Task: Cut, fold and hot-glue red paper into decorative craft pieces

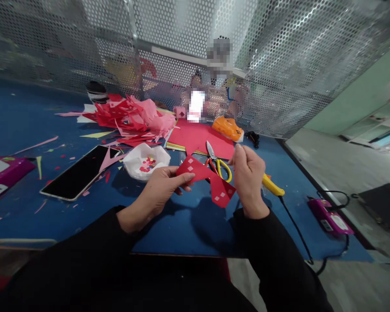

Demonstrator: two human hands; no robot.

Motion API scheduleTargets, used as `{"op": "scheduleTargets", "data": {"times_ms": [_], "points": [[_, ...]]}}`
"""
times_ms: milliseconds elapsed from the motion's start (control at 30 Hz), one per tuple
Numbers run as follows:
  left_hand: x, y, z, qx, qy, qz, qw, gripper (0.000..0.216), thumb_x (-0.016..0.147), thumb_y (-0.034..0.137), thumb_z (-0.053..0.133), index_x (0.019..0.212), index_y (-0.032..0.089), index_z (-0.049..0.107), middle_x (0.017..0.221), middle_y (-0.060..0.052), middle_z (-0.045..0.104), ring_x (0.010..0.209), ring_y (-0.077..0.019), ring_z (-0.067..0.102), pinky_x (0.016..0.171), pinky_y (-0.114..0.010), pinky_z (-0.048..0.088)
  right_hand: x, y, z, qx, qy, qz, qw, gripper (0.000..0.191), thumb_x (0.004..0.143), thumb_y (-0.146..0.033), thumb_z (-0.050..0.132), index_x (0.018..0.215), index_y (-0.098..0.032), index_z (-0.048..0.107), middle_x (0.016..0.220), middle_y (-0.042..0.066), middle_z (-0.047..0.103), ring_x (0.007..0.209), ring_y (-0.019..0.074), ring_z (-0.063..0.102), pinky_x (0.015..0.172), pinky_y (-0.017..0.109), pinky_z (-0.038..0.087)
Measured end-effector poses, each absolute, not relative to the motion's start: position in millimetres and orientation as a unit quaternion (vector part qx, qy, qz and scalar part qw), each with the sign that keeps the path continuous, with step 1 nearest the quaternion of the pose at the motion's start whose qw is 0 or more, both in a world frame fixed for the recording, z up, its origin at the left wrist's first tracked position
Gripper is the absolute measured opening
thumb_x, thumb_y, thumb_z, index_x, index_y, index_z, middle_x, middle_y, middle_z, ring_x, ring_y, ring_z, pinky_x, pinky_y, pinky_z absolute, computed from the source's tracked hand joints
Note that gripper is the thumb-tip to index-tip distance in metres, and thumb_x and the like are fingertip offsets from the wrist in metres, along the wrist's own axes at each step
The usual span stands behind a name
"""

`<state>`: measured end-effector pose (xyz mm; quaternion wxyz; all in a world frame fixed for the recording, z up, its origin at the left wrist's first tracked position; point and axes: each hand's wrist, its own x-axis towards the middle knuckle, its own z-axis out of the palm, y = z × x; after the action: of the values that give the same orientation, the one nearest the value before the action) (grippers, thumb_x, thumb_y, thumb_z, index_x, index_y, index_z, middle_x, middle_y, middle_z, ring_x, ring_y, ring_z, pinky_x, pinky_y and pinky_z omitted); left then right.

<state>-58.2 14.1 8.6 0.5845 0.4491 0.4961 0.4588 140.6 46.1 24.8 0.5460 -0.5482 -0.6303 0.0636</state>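
Observation:
My left hand [160, 188] pinches the left end of a folded red paper piece [220, 190] between thumb and fingers. The piece has small diamond-shaped holes or marks at both ends and hangs over the blue table. My right hand [249, 180] is a closed fist by the paper's right end. What it holds, if anything, is hidden, and I cannot tell whether it touches the paper. Behind the paper, scissors [226, 171] with yellow handles lie with their blades pointing away. A white-lined bowl [134, 167] with small red scraps stands beyond my left hand.
Stacked coloured paper [195, 135] lies beneath an orange packet [227, 128]. To the left are a heap of red and pink cut paper [130, 117] and a black phone [79, 173]. A yellow corded tool [273, 185] and a purple power strip [330, 216] lie right. Perforated metal [188, 39] stands behind.

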Motion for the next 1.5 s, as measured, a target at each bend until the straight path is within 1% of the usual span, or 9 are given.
{"op": "scheduleTargets", "data": {"times_ms": [100,167,267,533,700,900,1067,1200,1500], "points": [[-58.0,14.6,9.3,0.439,0.493,0.475,0.582,0.023,0.066,0.038,0.082,0.065,0.017,0.072,0.058,-0.002,0.068,0.051,-0.0112,0.058,0.048,-0.021,0.038,146.3,52.1,23.5,-0.55,-0.622,0.018,0.557,0.033,0.093,-0.035,0.054,0.062,-0.023,0.052,0.06,-0.003,0.055,0.062,0.015,0.054,0.069,0.033,0.045],[-58.0,14.9,9.4,0.433,0.49,0.487,0.579,0.022,0.065,0.037,0.082,0.065,0.017,0.072,0.058,-0.002,0.068,0.052,-0.0114,0.059,0.047,-0.021,0.039,150.1,55.4,22.4,-0.522,-0.633,-0.008,0.572,0.013,0.085,-0.033,0.064,0.094,-0.023,0.065,0.091,0.003,0.071,0.092,0.0224,0.066,0.089,0.041,0.049],[-58.2,15.1,9.6,0.43,0.486,0.501,0.572,0.022,0.065,0.036,0.082,0.065,0.017,0.072,0.06,-0.002,0.069,0.054,-0.0121,0.061,0.047,-0.021,0.039,151.5,55.5,21.7,-0.498,-0.651,0.043,0.571,0.046,0.086,-0.035,0.064,0.13,-0.024,0.057,0.113,0.008,0.074,0.112,0.0266,0.066,0.101,0.049,0.046],[-57.7,15.9,7.0,0.417,0.49,0.507,0.574,0.03,0.064,0.045,0.083,0.068,0.017,0.073,0.064,-0.004,0.072,0.055,-0.0131,0.064,0.046,-0.02,0.038,136.2,43.1,21.8,-0.482,-0.748,0.151,0.43,0.015,0.088,-0.031,0.064,0.099,-0.023,0.071,0.074,0.0,0.074,0.079,0.0215,0.071,0.095,0.046,0.048],[-56.8,16.7,5.8,0.414,0.486,0.492,0.592,0.045,0.069,0.061,0.075,0.07,0.016,0.073,0.073,-0.009,0.076,0.056,-0.0151,0.066,0.045,-0.022,0.041,138.7,44.0,20.8,-0.498,-0.735,0.124,0.442,0.016,0.089,-0.03,0.063,0.102,-0.023,0.07,0.081,0.002,0.077,0.082,0.0225,0.07,0.09,0.043,0.05],[-57.2,15.8,5.1,0.424,0.501,0.486,0.577,0.027,0.066,0.041,0.081,0.073,0.017,0.073,0.068,-0.005,0.073,0.058,-0.0129,0.064,0.048,-0.02,0.04,133.9,40.9,21.0,-0.487,-0.749,0.107,0.437,0.009,0.09,-0.03,0.064,0.097,-0.026,0.067,0.086,0.002,0.079,0.093,0.0239,0.072,0.102,0.051,0.045],[-56.8,12.4,7.0,0.465,0.501,0.468,0.56,0.02,0.07,0.036,0.077,0.071,0.016,0.075,0.058,-0.002,0.068,0.052,-0.0106,0.057,0.048,-0.021,0.038,127.1,38.7,20.8,-0.471,-0.773,0.127,0.405,0.025,0.082,-0.036,0.076,0.102,-0.025,0.066,0.089,0.0,0.078,0.097,0.0244,0.071,0.113,0.057,0.033],[-55.1,11.0,8.7,0.492,0.501,0.452,0.55,0.015,0.07,0.032,0.075,0.069,0.017,0.075,0.053,-0.001,0.066,0.046,-0.0096,0.05,0.047,-0.022,0.036,124.3,36.9,19.9,-0.472,-0.769,0.172,0.396,0.019,0.081,-0.031,0.076,0.096,-0.025,0.067,0.073,-0.003,0.07,0.075,0.0184,0.067,0.092,0.043,0.049],[-56.2,11.2,9.2,0.491,0.496,0.464,0.546,0.022,0.07,0.039,0.078,0.065,0.018,0.074,0.057,-0.004,0.068,0.051,-0.0127,0.056,0.048,-0.023,0.039,137.6,42.9,20.4,-0.531,-0.684,0.124,0.485,0.016,0.094,-0.029,0.053,0.096,-0.023,0.068,0.072,0.0,0.072,0.074,0.0184,0.068,0.076,0.036,0.05]]}}
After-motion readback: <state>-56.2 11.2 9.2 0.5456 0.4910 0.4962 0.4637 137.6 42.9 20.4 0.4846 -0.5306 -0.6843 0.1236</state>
